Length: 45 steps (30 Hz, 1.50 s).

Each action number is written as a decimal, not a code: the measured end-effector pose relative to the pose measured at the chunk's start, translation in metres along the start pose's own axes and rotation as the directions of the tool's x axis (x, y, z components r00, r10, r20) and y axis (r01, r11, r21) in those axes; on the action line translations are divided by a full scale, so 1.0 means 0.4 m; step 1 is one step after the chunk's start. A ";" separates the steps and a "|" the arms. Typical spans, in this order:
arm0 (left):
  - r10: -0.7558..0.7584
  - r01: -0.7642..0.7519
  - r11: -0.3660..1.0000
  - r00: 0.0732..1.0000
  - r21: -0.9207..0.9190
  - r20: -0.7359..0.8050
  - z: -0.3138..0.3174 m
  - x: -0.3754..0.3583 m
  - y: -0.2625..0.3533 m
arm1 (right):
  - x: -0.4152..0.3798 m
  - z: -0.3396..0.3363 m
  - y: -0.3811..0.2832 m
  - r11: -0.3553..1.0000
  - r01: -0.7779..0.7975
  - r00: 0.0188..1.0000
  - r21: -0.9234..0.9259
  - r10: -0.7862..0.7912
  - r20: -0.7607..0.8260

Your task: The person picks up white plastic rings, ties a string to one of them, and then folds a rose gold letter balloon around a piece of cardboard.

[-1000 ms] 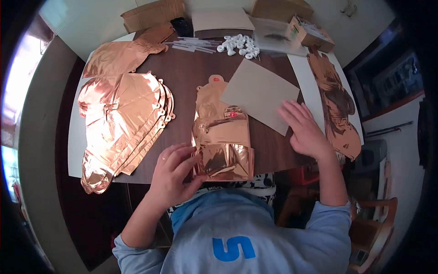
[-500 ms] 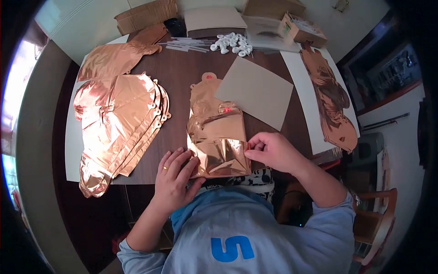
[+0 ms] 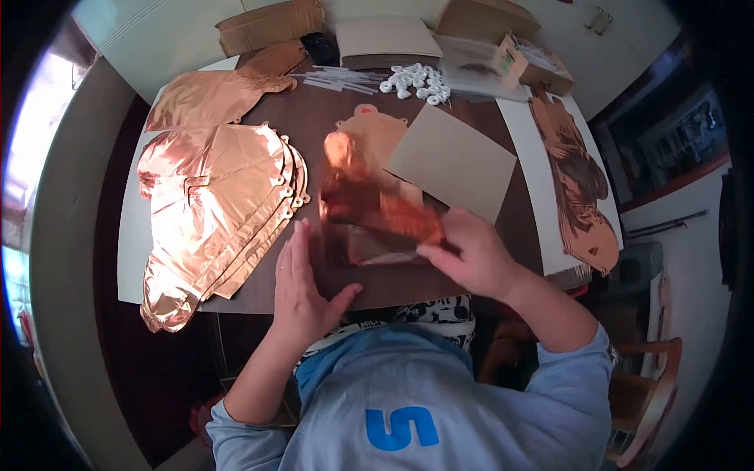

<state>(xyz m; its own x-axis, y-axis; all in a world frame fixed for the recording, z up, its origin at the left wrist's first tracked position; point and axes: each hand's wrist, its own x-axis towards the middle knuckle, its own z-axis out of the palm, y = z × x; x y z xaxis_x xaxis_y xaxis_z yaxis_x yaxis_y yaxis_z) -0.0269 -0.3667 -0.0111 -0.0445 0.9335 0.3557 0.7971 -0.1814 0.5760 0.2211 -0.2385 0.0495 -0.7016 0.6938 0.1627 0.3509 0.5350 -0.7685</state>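
My right hand (image 3: 477, 255) grips the edge of a folded rose-gold foil balloon (image 3: 389, 212), which is blurred by motion above the table. Just left of it, my left hand (image 3: 305, 286) is open, thumb spread, apart from the foil at the table's front edge. Beneath the raised balloon, another rose-gold foil piece (image 3: 381, 135) with small tabs and a red mark lies flat, partly hidden. A beige card sheet (image 3: 459, 161) lies to its right. On the left, a stack of shiny foil balloons (image 3: 224, 184) with tabbed edges is spread out.
At the back are thin white straws (image 3: 338, 78), white ribbon rolls (image 3: 416, 81), a board stack (image 3: 389, 39) and a small box (image 3: 538, 67). More foil balloons (image 3: 573, 173) lie along the right side on a white sheet. A wooden chair (image 3: 656, 385) stands right of me.
My right hand has lifted and swung the folded foil balloon, which lay flat before. My left hand has come off it and opened. The view has shifted slightly.
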 end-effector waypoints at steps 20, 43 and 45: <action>0.486 -0.505 0.858 0.858 0.091 0.168 -0.006 -0.030 0.014 | -0.147 -0.089 0.112 0.865 0.357 0.934 -0.353 -0.318 0.166; 0.495 -0.517 0.850 0.850 0.104 0.181 0.009 -0.059 0.007 | -0.286 -0.102 0.060 0.705 0.005 0.911 -0.709 -0.295 -0.287; 0.493 -0.513 0.853 0.852 0.096 0.179 0.012 -0.061 0.009 | -0.236 -0.099 0.037 0.661 0.093 0.879 -0.744 -0.405 -0.251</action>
<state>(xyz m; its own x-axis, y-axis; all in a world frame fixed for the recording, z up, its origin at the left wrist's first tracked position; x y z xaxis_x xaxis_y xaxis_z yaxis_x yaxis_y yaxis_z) -0.0199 -0.3885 -0.0212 0.4626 0.7610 0.4548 0.7605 -0.6043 0.2375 0.3171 -0.2770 0.0475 -0.6036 0.5142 0.6093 0.6288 0.7769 -0.0327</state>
